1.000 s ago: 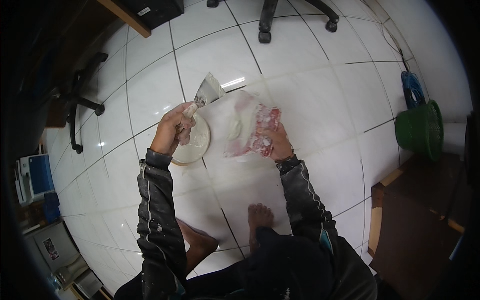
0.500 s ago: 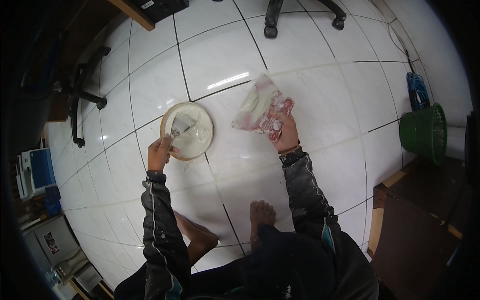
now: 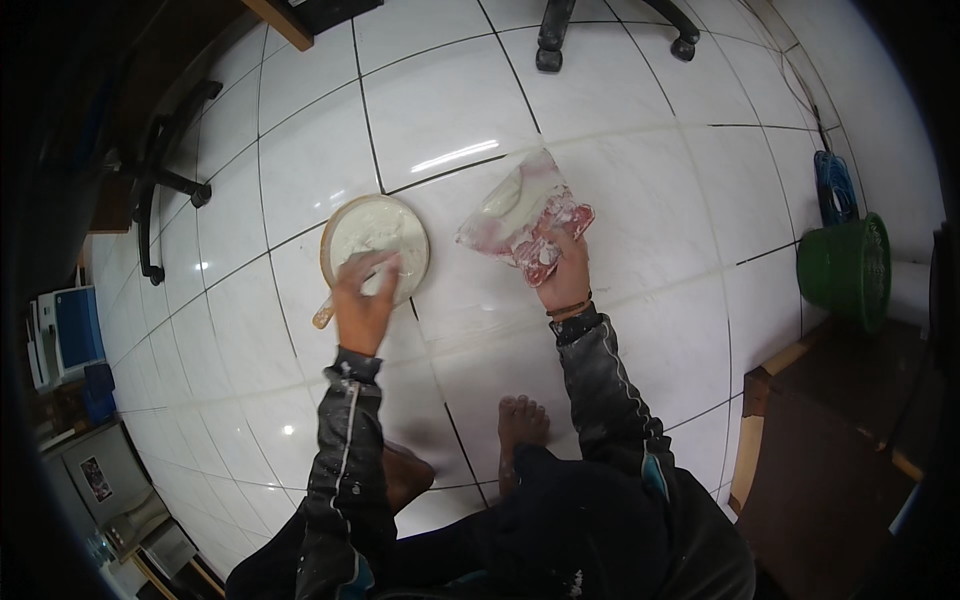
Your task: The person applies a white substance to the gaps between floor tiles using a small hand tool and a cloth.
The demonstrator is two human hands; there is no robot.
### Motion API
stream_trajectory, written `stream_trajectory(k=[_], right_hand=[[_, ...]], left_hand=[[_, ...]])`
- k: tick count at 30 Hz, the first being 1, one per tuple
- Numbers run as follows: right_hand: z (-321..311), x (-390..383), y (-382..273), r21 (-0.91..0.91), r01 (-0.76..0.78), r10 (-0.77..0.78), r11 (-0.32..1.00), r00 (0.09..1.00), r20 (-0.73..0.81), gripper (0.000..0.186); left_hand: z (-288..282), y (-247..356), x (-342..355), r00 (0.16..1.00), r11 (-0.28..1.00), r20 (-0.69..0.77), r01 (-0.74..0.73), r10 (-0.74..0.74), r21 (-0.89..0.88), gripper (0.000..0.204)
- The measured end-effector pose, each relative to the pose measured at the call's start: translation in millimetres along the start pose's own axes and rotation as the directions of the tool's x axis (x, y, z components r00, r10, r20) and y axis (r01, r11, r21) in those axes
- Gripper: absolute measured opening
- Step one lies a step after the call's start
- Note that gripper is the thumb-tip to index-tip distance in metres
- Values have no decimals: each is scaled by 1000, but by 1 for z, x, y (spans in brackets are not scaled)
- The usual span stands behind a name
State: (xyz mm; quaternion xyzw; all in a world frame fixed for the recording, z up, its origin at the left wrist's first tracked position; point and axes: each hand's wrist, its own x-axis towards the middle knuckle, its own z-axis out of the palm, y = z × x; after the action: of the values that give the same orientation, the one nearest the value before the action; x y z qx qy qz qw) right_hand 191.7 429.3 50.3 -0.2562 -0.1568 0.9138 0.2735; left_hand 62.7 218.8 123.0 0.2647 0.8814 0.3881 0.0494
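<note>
Over the near left part of a round, brown-rimmed bowl [image 3: 327,250] of white paste, my left hand [image 3: 362,300] is bent and smeared by motion. A light brown handle [image 3: 323,314] sticks out over the rim beside it; the blade end of this putty knife is hidden. Whether my fingers grip anything I cannot tell. To the right, my right hand [image 3: 566,270] is closed round the red, paste-smeared grip of a wide putty scraper [image 3: 520,205]. Its flat, pale blade points away from me, above the floor, with white paste spread on it.
White tiles [image 3: 600,350] make up the floor. A green basket [image 3: 840,275] stands at the right wall below a coiled blue cable [image 3: 835,185]. A brown box [image 3: 830,440] lies near right. Chair legs [image 3: 550,40] stand at the far side, others [image 3: 165,180] at left. My bare foot [image 3: 522,420] is close.
My left hand has shifted right and over the bowl; the putty knife's blade, visible before, is now hidden and its handle shows past the rim. The scraper in my right hand has tilted slightly.
</note>
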Motion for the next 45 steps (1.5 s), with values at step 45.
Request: stream_trajectory(k=[45], right_hand=[[-50,22,-97,-300,210,-230,931,973,-31,25]], left_hand=[[83,7,-144,893,969,450,133,-26,-208,12]])
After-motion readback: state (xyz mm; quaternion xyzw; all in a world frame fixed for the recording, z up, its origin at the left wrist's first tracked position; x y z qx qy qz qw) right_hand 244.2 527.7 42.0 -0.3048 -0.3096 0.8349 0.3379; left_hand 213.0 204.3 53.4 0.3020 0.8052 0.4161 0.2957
